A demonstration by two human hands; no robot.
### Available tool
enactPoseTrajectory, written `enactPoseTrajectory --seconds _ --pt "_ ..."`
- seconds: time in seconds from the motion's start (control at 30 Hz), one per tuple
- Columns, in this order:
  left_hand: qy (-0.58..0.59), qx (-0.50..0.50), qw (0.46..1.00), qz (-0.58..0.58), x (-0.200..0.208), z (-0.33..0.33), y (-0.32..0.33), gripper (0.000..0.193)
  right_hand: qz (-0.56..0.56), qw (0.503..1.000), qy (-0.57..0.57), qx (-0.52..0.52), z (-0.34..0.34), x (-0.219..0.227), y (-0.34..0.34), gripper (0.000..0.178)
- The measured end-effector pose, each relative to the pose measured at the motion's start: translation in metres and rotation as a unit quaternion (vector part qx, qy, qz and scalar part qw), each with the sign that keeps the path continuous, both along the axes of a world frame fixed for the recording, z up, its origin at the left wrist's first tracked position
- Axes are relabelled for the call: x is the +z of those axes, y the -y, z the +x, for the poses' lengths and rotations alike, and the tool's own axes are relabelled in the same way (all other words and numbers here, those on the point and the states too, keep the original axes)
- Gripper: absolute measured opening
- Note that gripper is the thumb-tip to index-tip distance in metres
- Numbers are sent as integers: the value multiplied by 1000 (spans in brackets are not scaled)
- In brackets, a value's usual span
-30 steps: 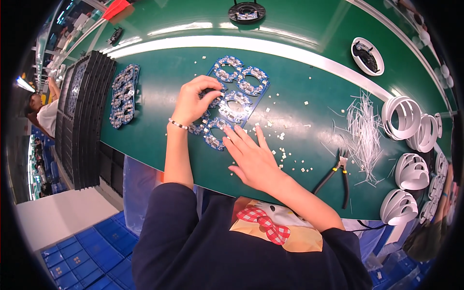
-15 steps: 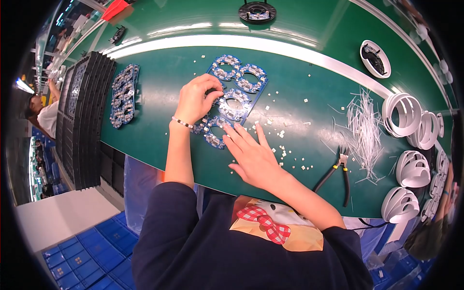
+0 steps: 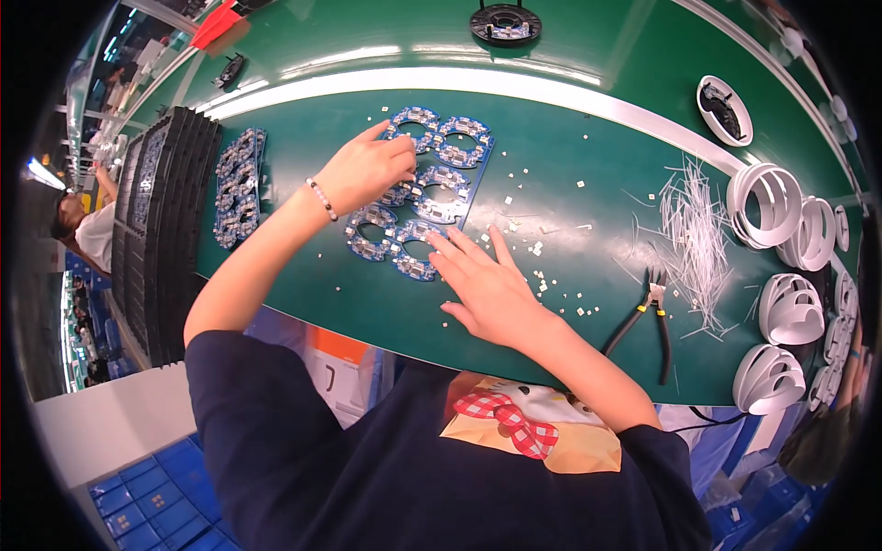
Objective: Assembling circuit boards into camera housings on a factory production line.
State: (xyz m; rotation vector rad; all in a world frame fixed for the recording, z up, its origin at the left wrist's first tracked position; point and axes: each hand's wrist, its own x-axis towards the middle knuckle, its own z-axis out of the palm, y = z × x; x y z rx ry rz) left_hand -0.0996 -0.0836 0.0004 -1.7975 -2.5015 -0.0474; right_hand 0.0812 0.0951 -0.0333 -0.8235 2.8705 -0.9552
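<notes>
A blue panel of ring-shaped circuit boards (image 3: 470, 191) lies on the green tabletop in front of me. My left hand (image 3: 369, 171), with a beaded bracelet at the wrist, is at the panel's left side. Its index finger reaches along the upper left edge while the other fingers curl over the middle ring, hiding part of it. The fingers seem closed on the panel, though the thumb is mostly covered. My right hand (image 3: 491, 292) lies flat with spread fingers, its fingertips at the panel's lower right rings. Small pale chips (image 3: 542, 280) are scattered to the right.
Another blue board panel (image 3: 239, 188) lies at left, beside stacked black trays (image 3: 156, 239). Cutting pliers (image 3: 654, 296) and a heap of white strips (image 3: 691, 248) are at right, near white rings (image 3: 764, 206). A black round part (image 3: 505, 25) sits at the back.
The panel has shifted slightly left on the table. My left hand has turned, its elbow swung out leftward and its index finger straightened toward the upper corner. My right hand stays almost in place.
</notes>
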Motion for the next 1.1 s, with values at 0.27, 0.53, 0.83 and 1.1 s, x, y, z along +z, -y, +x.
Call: enactPoseTrajectory --seconds 0.27,0.53,0.83,1.1 --pt "109 -8 993 47 4 0 3 10 -17 1000 -7 8 0 1 -2 55" --pt "155 37 987 30 18 8 -3 4 -14 1000 -8 6 -1 0 -2 54" --pt "149 54 981 114 10 17 -10 10 5 1000 10 12 0 3 -5 54" --pt "126 86 986 68 -1 23 -13 5 8 1000 10 19 0 1 -2 55"
